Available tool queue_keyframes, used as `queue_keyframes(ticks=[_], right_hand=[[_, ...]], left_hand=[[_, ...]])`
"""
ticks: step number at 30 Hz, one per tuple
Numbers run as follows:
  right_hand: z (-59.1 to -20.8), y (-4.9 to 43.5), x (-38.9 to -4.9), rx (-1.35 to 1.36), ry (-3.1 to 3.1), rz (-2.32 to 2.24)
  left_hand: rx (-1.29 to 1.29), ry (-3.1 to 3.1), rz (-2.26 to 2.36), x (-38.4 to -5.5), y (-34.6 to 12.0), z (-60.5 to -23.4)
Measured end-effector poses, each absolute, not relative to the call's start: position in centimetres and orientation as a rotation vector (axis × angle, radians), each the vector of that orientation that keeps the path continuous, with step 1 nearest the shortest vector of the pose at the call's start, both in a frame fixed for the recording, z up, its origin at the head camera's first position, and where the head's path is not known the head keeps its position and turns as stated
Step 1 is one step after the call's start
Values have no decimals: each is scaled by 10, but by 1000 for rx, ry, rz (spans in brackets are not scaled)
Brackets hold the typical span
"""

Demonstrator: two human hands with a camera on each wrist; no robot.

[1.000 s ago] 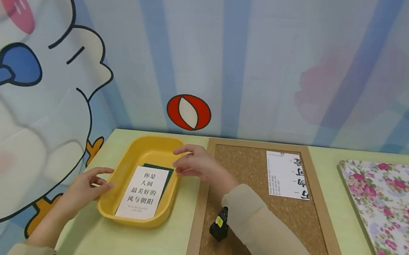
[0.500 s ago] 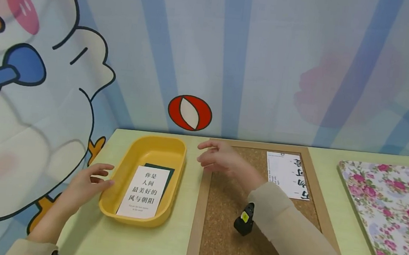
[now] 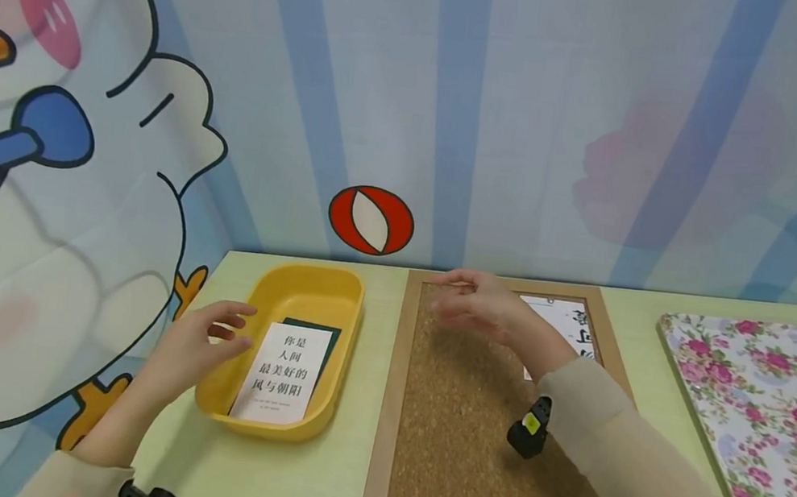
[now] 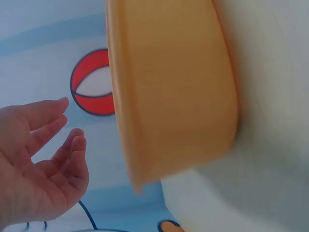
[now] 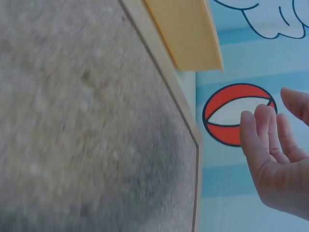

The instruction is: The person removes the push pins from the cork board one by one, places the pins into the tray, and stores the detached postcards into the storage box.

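In the head view my left hand (image 3: 202, 341) hovers over the left rim of a yellow plastic tray (image 3: 214, 407), its fingers loosely bent and holding nothing. Inside the tray lies a white card (image 3: 286, 374) printed with dark Chinese characters, partly covering a dark green card (image 3: 331, 347). My right hand (image 3: 479, 310) is above the upper part of a wood-framed cork board (image 3: 465, 450), fingers relaxed with nothing between them. Another white card (image 3: 573, 323) with black characters sits at the board's upper right, partly hidden by the right wrist. The left wrist view shows the yellow tray's outer wall (image 4: 178, 87) beside the hand.
A tray with a pink floral pattern (image 3: 780, 434) lies on the pale yellow table (image 3: 353, 470) at the right. Behind the table hangs a blue striped backdrop (image 3: 527, 132) with a red and white ball and a white cartoon bird printed on it.
My right hand has moved away from the yellow tray's right rim, rightward over the cork board. My left hand has shifted slightly right and up, over the tray's left rim.
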State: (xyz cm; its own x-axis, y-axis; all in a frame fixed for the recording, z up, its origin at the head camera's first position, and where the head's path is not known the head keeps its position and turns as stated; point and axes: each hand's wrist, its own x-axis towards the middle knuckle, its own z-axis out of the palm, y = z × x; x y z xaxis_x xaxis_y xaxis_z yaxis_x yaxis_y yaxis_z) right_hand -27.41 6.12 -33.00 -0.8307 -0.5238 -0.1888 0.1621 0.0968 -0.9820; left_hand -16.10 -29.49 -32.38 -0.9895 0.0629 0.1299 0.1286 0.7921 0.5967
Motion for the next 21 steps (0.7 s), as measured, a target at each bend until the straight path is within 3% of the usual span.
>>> queue_keyframes(ticks=[21], right_hand=[[-338, 132, -267, -285, 2033, -1715]], left_hand=[[-608, -2874, -1044, -165, -199, -315]])
